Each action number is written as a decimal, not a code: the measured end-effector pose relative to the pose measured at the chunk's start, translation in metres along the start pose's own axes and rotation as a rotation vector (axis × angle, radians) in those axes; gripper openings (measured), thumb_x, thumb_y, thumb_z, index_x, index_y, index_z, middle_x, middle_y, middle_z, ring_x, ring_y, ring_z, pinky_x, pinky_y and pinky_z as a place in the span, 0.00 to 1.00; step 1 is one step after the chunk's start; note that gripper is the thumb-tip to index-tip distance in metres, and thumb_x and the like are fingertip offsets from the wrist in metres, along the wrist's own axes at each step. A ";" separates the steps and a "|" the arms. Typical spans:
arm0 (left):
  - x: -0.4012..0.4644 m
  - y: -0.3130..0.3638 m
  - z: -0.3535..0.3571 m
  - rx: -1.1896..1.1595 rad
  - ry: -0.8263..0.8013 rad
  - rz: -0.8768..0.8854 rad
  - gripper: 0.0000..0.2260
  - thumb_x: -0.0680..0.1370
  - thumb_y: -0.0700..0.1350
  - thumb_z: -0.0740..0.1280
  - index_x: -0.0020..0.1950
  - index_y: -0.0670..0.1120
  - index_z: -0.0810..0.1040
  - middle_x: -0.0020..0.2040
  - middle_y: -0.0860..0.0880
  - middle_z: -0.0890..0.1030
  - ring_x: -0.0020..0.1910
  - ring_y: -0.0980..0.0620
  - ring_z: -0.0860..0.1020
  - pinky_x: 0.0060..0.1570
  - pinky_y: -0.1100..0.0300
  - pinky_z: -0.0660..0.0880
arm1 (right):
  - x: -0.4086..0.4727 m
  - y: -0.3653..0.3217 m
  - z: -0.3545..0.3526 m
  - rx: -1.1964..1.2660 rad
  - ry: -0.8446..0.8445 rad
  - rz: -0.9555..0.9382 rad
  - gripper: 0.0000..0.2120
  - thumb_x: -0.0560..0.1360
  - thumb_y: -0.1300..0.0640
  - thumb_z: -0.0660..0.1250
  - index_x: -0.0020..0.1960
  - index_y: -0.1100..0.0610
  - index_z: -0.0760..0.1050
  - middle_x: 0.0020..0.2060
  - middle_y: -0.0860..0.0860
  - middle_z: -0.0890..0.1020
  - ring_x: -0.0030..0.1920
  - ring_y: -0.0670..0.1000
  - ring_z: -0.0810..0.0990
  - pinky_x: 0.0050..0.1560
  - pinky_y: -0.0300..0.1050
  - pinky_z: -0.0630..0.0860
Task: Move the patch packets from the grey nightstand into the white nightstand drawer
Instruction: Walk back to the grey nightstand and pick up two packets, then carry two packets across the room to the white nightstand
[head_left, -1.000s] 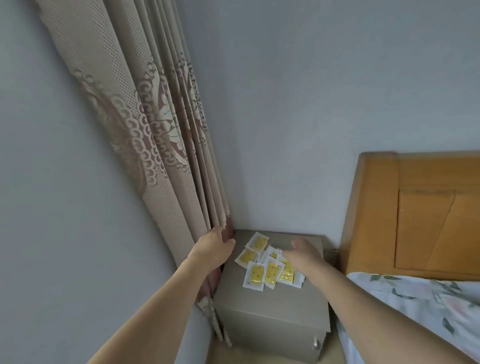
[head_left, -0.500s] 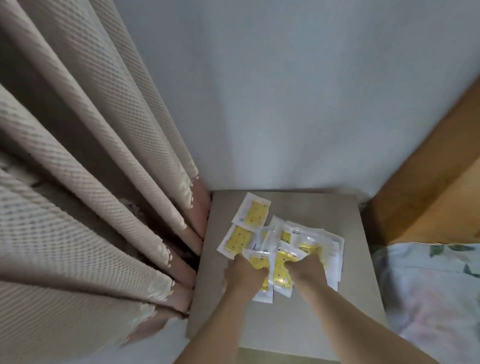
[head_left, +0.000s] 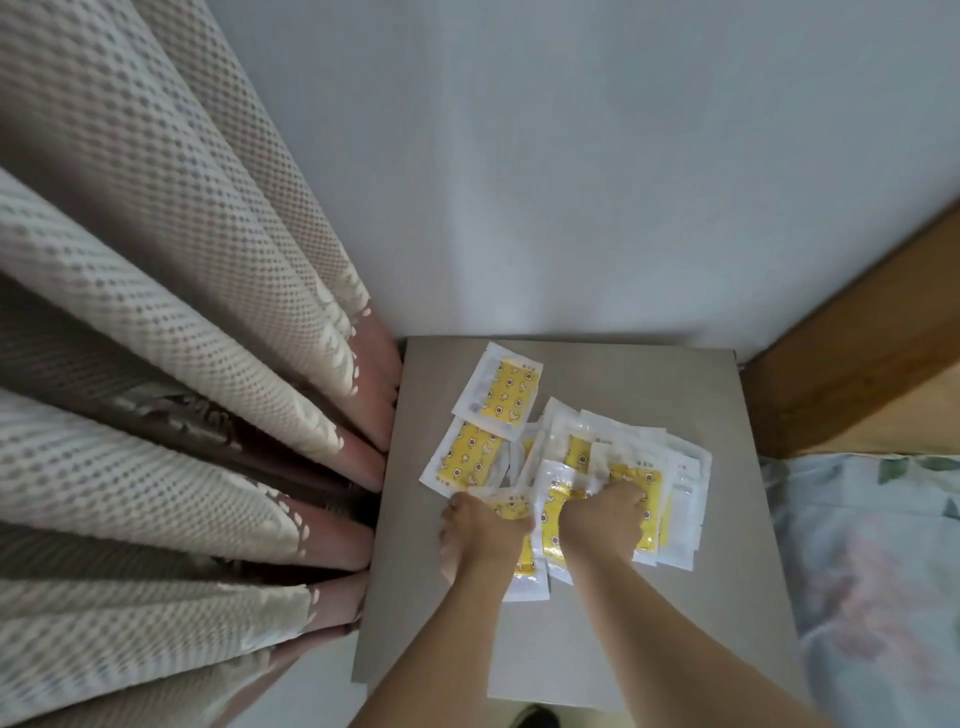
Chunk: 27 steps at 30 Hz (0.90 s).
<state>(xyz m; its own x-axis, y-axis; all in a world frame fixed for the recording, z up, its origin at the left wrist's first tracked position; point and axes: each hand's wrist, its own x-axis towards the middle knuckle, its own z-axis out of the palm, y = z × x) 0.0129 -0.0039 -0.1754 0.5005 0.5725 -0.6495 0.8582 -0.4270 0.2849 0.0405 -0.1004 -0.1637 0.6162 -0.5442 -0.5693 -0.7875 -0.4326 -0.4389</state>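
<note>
Several white packets with yellow patterned patches (head_left: 497, 399) lie scattered and overlapping on top of the grey nightstand (head_left: 727, 519). My left hand (head_left: 480, 532) presses down on a packet at the front left of the pile, fingers curled onto it. Just right of it, my right hand (head_left: 602, 522) rests with bent fingers on the packets in the middle of the pile. Two packets at the back left lie apart from both hands. Whether either hand has a firm hold is unclear. No white nightstand is in view.
A beige patterned curtain (head_left: 182, 364) hangs in folds against the nightstand's left side. A pale wall stands behind it. A wooden headboard (head_left: 857, 364) and flowered bedding (head_left: 872, 561) border the right side.
The view has dropped from the room to straight over the nightstand. Both hands moved from above the packets down onto the pile and closer together.
</note>
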 end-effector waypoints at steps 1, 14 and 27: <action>0.000 -0.001 0.000 -0.013 -0.006 0.003 0.40 0.60 0.61 0.79 0.64 0.44 0.70 0.60 0.46 0.77 0.57 0.44 0.78 0.51 0.51 0.79 | 0.000 0.000 0.000 -0.016 0.012 0.000 0.19 0.75 0.64 0.63 0.64 0.64 0.63 0.62 0.62 0.71 0.61 0.66 0.71 0.56 0.57 0.72; 0.011 -0.014 0.004 -0.102 -0.018 0.064 0.33 0.61 0.60 0.79 0.58 0.46 0.72 0.54 0.49 0.79 0.52 0.46 0.79 0.47 0.52 0.79 | -0.011 0.004 0.015 -0.099 0.057 0.083 0.18 0.75 0.61 0.62 0.64 0.62 0.67 0.62 0.59 0.74 0.64 0.62 0.70 0.61 0.54 0.69; -0.091 0.048 -0.110 -0.070 -0.099 0.320 0.15 0.78 0.40 0.58 0.64 0.42 0.73 0.61 0.43 0.77 0.57 0.41 0.77 0.53 0.56 0.76 | -0.077 -0.059 -0.138 0.243 0.016 -0.153 0.13 0.78 0.60 0.58 0.62 0.58 0.73 0.52 0.56 0.78 0.44 0.57 0.77 0.44 0.46 0.74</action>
<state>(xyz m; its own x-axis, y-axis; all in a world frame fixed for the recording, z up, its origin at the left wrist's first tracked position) 0.0212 0.0009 -0.0250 0.7351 0.3452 -0.5835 0.6669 -0.5229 0.5309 0.0400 -0.1325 0.0021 0.7268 -0.4978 -0.4732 -0.6626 -0.3268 -0.6739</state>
